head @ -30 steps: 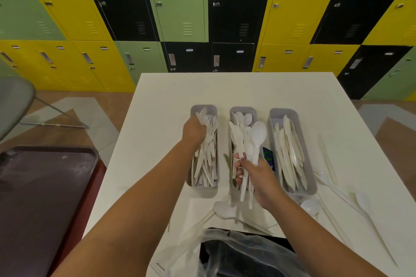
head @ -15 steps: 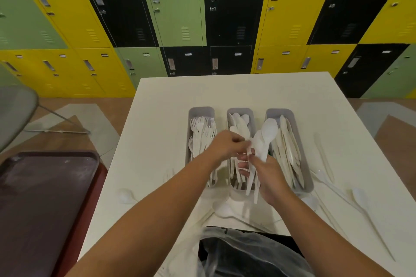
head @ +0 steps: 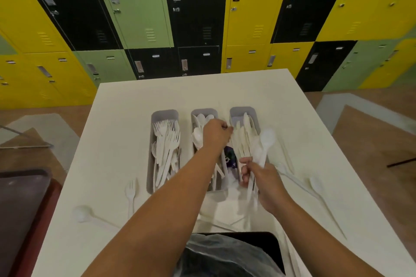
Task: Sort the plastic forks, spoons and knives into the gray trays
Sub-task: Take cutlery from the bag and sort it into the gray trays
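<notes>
Having shifted onto the spoon tray (head: 203, 113), left hand (head: 215, 134) clenched; right hand (head: 264, 183) still gripping spoons (head: 265, 141).

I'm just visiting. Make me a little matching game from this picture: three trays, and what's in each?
Things:
1. left tray
2. middle tray
3. right tray

Contents:
A. spoons
B. knives
C. forks

Pairs: 1-C, 2-A, 3-B
</notes>
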A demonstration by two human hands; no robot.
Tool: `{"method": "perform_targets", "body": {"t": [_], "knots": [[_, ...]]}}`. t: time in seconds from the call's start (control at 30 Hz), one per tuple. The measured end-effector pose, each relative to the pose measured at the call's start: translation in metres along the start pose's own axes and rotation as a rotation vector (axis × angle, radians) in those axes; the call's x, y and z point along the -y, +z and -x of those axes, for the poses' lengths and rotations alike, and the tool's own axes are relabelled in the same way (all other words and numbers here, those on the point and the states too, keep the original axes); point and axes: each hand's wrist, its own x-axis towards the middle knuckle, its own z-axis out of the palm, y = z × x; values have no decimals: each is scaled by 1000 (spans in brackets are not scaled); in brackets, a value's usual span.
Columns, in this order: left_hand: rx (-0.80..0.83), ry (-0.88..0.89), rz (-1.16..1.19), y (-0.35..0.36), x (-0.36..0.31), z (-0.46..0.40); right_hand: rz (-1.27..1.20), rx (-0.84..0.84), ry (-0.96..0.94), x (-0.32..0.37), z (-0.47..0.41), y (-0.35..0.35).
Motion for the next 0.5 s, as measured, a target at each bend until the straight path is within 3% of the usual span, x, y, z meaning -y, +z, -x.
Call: {"method": "perform_targets", "body": {"t": [0.17, 0.23, 0.33, 0.4, 0.5], "knots": [[83, -4, -51, 20, -9, 5, -7, -4, -11, 6, -6, -14], [111, -62, 94, 24, -14, 12, -8, -2, -16, 6, -8, -16], [378, -182, 383, 22, -26, 28, 15, -1, -28, 3, -13, -13], [515, -150, 333, 20, -27, 39, 110, -6, -47, 0, -16, -6], [450, 0, 104, 16, -13, 48, 300, -20, -55, -5, -17, 9]]}}
